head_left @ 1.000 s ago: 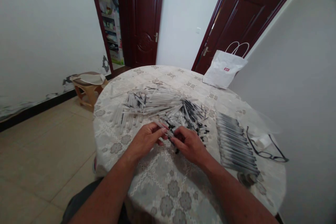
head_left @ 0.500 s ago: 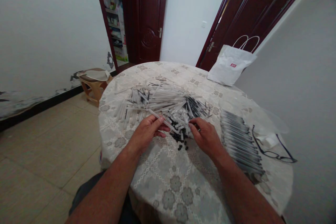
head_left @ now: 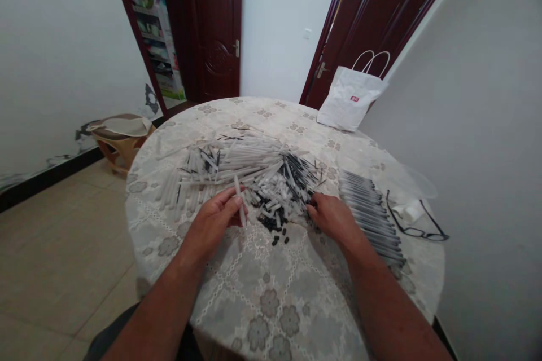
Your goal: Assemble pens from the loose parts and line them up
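My left hand (head_left: 221,211) is closed on a whitish pen barrel (head_left: 239,201), held nearly upright between thumb and fingers. My right hand (head_left: 332,213) has its fingers curled together at the right edge of the heap, beside the black refills (head_left: 296,170); what is in its fingertips is hidden. Between the hands lie short white pen caps (head_left: 271,190) and small black plugs (head_left: 271,219). Behind them are piled more pale barrels (head_left: 249,158). To the right of my right hand, a row of pens with dark cores (head_left: 372,217) lies side by side.
A patterned cloth covers the round table (head_left: 271,271). Black-framed glasses (head_left: 417,232) and a crumpled white piece (head_left: 410,211) lie at the right. A white paper bag (head_left: 351,98) stands at the back right. A stool (head_left: 121,138) stands on the floor at left.
My left hand has turned the barrel from slanting to nearly upright. My right hand has shifted right, away from the caps to the refills' edge. The view has swung slightly right.
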A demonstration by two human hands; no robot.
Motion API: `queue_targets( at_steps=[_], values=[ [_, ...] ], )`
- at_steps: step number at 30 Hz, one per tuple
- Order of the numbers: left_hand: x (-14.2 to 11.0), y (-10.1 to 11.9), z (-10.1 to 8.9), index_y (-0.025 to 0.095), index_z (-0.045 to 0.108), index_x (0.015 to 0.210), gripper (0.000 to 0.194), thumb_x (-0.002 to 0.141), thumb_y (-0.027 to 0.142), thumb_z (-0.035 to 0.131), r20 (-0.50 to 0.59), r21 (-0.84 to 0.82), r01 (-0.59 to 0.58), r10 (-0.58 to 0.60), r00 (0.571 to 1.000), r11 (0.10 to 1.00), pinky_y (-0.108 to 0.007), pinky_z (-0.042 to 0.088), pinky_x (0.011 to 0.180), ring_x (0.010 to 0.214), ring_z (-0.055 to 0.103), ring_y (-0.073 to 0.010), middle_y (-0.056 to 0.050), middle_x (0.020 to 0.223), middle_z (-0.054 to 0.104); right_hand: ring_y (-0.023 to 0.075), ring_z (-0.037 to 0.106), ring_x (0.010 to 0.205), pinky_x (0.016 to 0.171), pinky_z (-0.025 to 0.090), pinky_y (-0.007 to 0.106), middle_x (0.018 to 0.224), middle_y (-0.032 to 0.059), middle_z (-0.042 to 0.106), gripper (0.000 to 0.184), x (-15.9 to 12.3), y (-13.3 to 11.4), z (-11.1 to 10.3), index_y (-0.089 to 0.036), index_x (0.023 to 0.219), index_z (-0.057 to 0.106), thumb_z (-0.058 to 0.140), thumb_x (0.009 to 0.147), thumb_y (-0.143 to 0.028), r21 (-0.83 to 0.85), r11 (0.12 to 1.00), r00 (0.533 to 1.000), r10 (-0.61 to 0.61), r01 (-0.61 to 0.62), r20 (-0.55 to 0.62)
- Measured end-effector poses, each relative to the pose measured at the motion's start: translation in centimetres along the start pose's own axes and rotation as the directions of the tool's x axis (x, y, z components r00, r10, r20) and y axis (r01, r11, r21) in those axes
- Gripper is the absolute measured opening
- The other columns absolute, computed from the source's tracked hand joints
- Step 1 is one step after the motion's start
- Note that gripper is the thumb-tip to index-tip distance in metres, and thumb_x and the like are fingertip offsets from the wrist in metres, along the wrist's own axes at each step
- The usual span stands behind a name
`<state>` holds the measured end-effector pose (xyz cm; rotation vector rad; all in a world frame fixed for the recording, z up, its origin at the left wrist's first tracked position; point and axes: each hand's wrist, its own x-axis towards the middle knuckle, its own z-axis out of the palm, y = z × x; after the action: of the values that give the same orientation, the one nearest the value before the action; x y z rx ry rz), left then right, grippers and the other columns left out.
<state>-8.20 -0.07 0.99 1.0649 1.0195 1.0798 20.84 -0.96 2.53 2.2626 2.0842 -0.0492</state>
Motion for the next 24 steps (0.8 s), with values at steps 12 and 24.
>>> queue_targets(
  at_steps=[12,24],
  values=[
    [0.1,0.9,-0.7,0.020,0.072,0.113,0.035,0.084,0.039,0.073,-0.139,-0.076,-0.036,0.025,0.990,0.996,-0.030,0.056,0.067,0.067,0.063,-0.0170,-0.001,0.073,0.064,0.0275,0.070,0.099,0.073,0.041,0.031,0.105,0.0127,0.075,0.025,0.3,0.0,0.2,-0.020,0.102,0.065,0.054,0.096,-0.042,0.085,0.996,1.000,-0.005,0.004,0.016],
    [-0.3,0.9,0.1,0.019,0.066,0.114,0.040,0.079,0.032,0.081,-0.085,-0.148,-0.136,0.124,0.989,0.980,-0.031,0.060,0.069,0.076,0.070,-0.0187,-0.004,0.085,0.072,0.0311,0.071,0.100,0.078,0.045,0.034,0.105,0.0188,0.075,0.033,1.2,-0.4,1.2,-0.015,0.105,0.071,0.047,0.098,-0.038,0.007,0.995,0.994,0.102,-0.102,0.041]
  ],
)
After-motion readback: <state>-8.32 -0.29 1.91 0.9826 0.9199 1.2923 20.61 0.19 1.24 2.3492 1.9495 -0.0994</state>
